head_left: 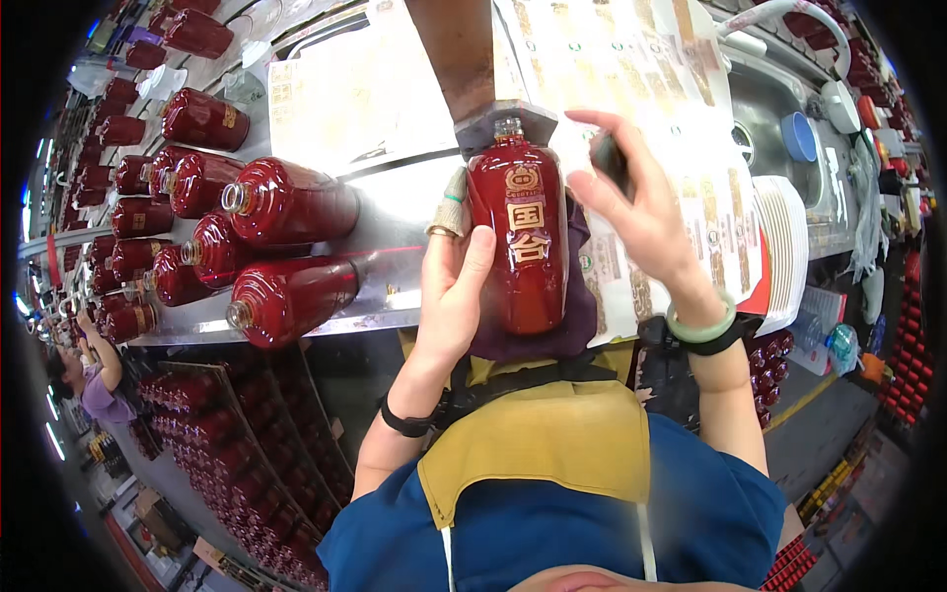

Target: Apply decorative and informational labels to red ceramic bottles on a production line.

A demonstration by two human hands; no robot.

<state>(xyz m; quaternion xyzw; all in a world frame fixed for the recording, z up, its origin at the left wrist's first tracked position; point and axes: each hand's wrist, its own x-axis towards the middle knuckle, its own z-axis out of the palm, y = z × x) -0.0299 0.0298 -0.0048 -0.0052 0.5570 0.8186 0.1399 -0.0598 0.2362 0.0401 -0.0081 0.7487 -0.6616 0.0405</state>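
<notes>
A dark red glass bottle [521, 286] with gold lettering and an uncapped clear neck lies in front of me, its neck against a grey metal block [508, 120]. My left hand [456, 281] is closed along the bottle's left side, thumb on the edge of its front. A woven cover [453, 207] wraps one of its fingers. To the right of the bottle, apart from it, my right hand [641, 192] holds a small dark object [612, 163] between thumb and fingers; its kind I cannot make out. A dark purple cloth [582, 296] lies under the bottle.
Several red bottles [286, 202] stand on the metal bench at left. Printed decal sheets [641, 69] spread behind and right, beside stacked white trays [784, 237]. A sink [764, 109] with a blue bowl [799, 136] is farther right. A person [99, 380] works at far left.
</notes>
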